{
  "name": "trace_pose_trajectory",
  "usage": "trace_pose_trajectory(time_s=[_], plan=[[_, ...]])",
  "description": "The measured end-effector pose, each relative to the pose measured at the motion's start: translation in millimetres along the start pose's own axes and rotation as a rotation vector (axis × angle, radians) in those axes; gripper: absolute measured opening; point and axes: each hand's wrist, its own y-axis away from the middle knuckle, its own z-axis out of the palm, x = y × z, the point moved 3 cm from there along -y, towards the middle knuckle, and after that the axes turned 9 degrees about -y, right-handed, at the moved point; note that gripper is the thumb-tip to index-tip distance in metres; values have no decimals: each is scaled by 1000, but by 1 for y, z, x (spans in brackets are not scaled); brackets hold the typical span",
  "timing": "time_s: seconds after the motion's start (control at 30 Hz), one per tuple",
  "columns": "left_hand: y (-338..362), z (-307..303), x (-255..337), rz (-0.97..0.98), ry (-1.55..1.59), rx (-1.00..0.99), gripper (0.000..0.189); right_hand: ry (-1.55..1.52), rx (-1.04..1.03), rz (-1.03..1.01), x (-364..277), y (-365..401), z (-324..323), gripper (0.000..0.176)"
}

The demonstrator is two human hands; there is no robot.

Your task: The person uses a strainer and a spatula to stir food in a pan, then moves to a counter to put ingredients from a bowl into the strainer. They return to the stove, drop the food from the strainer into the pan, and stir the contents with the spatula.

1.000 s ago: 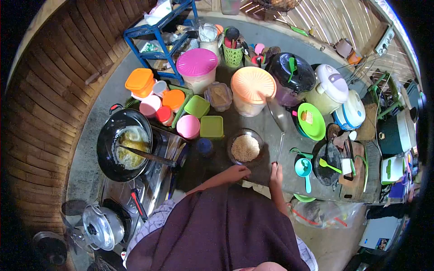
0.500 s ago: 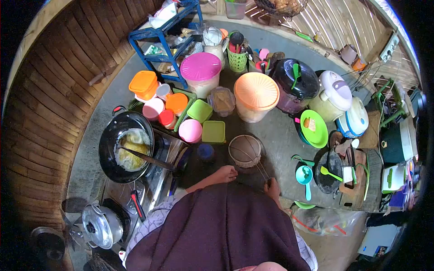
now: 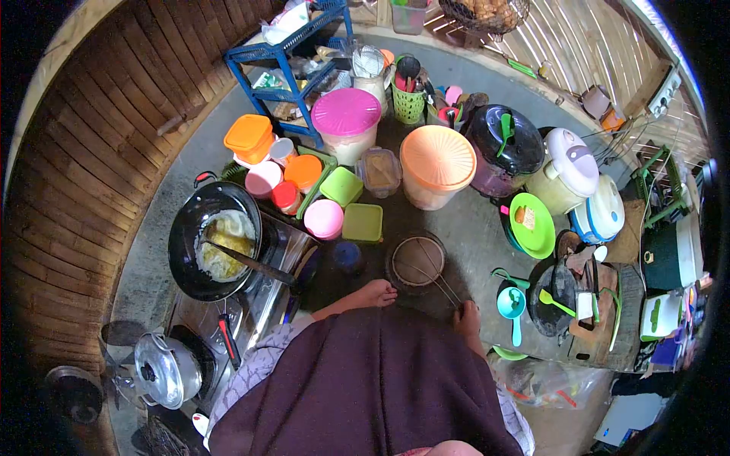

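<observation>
The strainer (image 3: 420, 257) sits over the mouth of the bowl (image 3: 411, 289), its round rim nearly covering the opening, though whether it rests on the bowl or hangs just above cannot be told. Its wire handle is the long axis, slanting from the bowl back toward the body and out to the right, where the right hand (image 3: 467, 318) grips its end. The left hand (image 3: 378, 293) lies on the near left side of the bowl, apart from the other, fingers curled; whether it holds anything is not clear. Something pale brown shows through the mesh, in the strainer or the bowl below. Just left of the bowl stands a dark blue jar (image 3: 347, 257), its contents hidden; well left, the wok (image 3: 185, 251) holds a yellow, frothy liquid with a long-handled utensil (image 3: 255, 264) dipped in it. Beyond the bowl are a lidded peach tub (image 3: 438, 159) and a clear box (image 3: 379, 172) with something tan inside, and to its right a green plate (image 3: 536, 237) carries a small piece of food
</observation>
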Motion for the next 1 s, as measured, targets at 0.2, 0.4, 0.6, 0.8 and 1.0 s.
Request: trace_pose_trajectory(time_s=[0.2,0.4,0.6,0.8,1.0], plan=[[7,5,3,-40,31,-36,23,39,-8,31,1,3,-5,37],[10,14,4,-54,37,-80,39,97,78,22,-19,3,-12,40],[21,19,9,15,130,-105,49,-51,116,-20,-46,-8,-22,42],[26,22,11,140,242,-223,42,-68,159,-179,-73,-25,-12,42],[47,21,14,394,184,-392,37,-344,121,-370,-132,-56,-5,41]])
